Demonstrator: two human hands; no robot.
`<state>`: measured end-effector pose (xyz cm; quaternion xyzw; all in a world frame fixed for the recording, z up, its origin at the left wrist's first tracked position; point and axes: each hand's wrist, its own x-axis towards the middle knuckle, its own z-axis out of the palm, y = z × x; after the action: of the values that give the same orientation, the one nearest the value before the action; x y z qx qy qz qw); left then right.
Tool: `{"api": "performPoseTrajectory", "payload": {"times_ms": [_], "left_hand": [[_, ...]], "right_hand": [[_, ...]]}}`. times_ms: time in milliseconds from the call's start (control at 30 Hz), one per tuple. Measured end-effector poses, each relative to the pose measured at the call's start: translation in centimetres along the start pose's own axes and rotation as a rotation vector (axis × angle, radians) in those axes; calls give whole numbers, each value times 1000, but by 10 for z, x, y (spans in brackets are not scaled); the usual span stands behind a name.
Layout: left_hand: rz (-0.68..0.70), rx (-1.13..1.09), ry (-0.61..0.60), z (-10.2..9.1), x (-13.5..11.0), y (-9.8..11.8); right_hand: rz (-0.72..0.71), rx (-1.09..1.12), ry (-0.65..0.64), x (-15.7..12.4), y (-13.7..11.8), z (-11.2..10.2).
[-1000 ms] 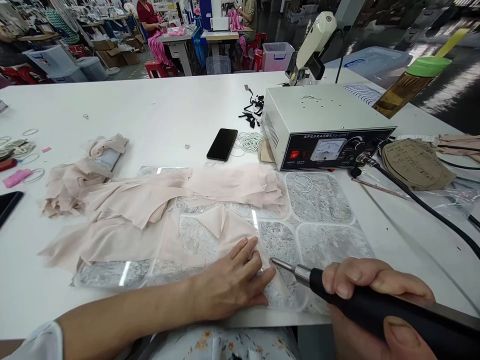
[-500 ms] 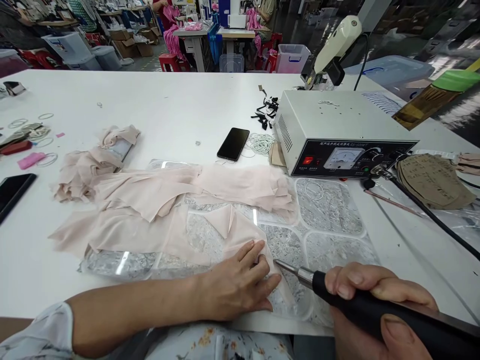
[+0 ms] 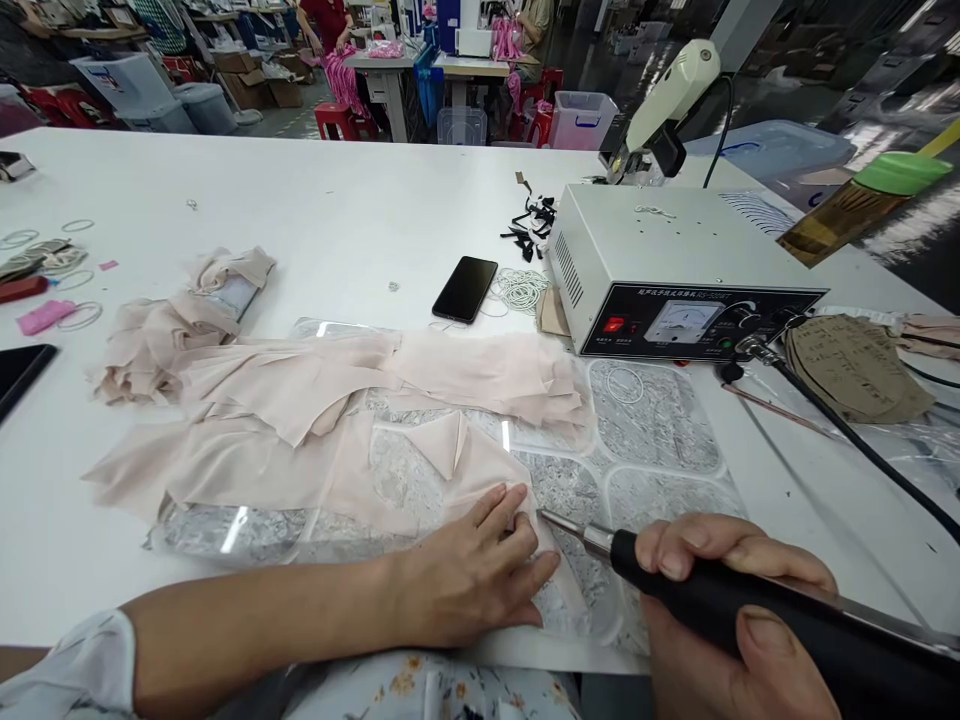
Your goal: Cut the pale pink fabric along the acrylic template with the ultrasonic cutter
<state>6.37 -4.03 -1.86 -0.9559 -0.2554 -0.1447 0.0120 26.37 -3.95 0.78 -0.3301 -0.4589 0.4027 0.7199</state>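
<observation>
My left hand (image 3: 487, 565) lies with fingers spread on a pale pink fabric piece (image 3: 480, 465), holding it down near its right edge. My right hand (image 3: 720, 590) is wrapped around a black handheld ultrasonic welder (image 3: 675, 585), whose slim metal tip points left at that edge, close to my left fingers. Whether the tip touches the cloth I cannot tell. Under the fabric lies a clear-coated, marbled grey mat (image 3: 660, 415) with rounded panels. More pale pink pieces (image 3: 480, 370) are layered behind, and a bunched pile (image 3: 161, 345) sits at the left.
A grey control box (image 3: 675, 260) with a dial stands at the right back, a black cable (image 3: 862, 430) running from its front. A phone (image 3: 465, 289), cord loops (image 3: 519, 290), brown card templates (image 3: 855, 370) and a green-lidded bottle (image 3: 862, 205) lie around. Co-workers sit beyond the table.
The welder and my right hand have shifted slightly left, the tip nearer the fabric edge. My left hand stays in place on the cloth. The view has turned a little.
</observation>
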Motion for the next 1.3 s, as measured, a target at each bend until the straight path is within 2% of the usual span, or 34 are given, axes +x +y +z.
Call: {"api": "performPoseTrajectory", "payload": {"times_ms": [267,467,967,1200,1300], "left_hand": [[-4,5,18,-1,1,0],[-3,19,1,0,1,0],[-8,24,-10,-2,2,0],[-9,5,-14,0,1,0],[-14,-2,-4,1,0,0]], "right_hand": [[-28,-46,-22,2,0,0],[-30,-2,58,3,3,2],[-25,-12,30,6,9,2],[-38,6,101,9,15,3],[-36,5,82,9,15,6]]}}
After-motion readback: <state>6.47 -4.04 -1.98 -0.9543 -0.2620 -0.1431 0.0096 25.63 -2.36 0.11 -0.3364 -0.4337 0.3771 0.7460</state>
